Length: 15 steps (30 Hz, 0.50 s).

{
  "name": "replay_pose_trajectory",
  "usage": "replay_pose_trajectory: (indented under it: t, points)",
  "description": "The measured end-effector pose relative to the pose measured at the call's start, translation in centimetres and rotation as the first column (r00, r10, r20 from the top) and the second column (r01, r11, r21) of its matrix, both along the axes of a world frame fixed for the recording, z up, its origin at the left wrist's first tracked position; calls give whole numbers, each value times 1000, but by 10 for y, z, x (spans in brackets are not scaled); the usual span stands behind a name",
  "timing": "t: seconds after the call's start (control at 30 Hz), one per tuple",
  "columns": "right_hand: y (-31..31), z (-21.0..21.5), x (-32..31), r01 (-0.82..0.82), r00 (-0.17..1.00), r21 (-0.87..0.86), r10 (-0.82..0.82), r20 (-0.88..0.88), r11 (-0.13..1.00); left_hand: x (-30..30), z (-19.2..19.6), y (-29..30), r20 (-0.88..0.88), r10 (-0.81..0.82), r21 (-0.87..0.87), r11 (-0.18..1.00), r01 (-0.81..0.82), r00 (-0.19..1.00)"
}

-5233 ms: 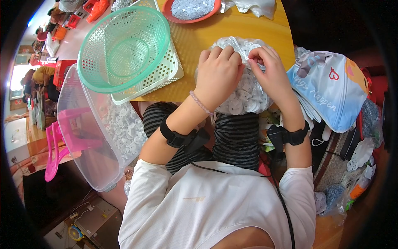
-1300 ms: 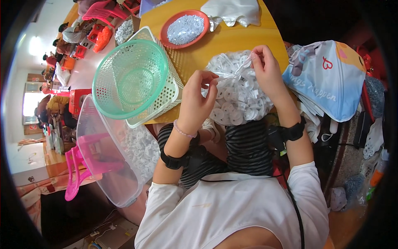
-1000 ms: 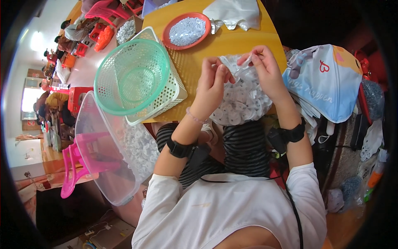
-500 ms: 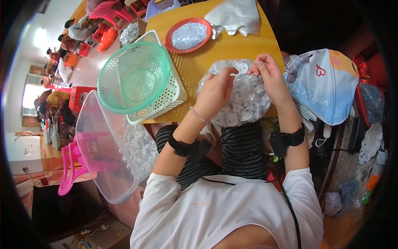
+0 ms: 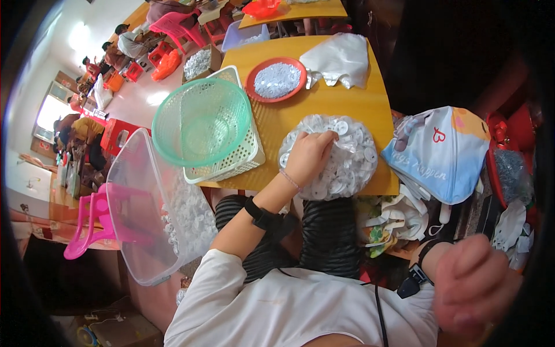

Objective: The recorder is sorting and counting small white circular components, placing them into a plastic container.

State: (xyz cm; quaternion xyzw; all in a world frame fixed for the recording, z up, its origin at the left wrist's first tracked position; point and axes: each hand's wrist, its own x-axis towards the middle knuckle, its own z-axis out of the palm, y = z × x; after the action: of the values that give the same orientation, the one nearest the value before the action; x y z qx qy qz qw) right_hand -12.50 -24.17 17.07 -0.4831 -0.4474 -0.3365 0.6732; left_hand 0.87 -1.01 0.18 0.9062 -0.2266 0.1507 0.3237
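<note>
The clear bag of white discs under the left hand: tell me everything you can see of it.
The bag is thin clear plastic, bulging into a rounded mound packed with small white discs, many with a centre hole. It lies on the yellow table at its near edge, overhanging slightly above the person's lap. The left hand rests on its top left, fingers curled into the gathered plastic. A blue fabric bag lies just to its right; whether they touch is unclear.

right hand (image 5: 475, 283) blurring near the lens, grip unreadable; | left hand (image 5: 310, 157) fingertips hiding in the bag of white discs (image 5: 347, 165); | distant people too small
</note>
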Motion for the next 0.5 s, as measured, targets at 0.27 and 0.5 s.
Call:
replay_pose_trajectory:
  t: [0.27,0.5]
  points:
    - [-58,-5,-20,-241,967,-34,237,-92,970,3,2,-2,44,9,17,1000,-10,999]
    - [-43,-6,-19,127,992,-64,-128,-10,990,-1,2,-3,27,7,-5,1000,-7,1000]
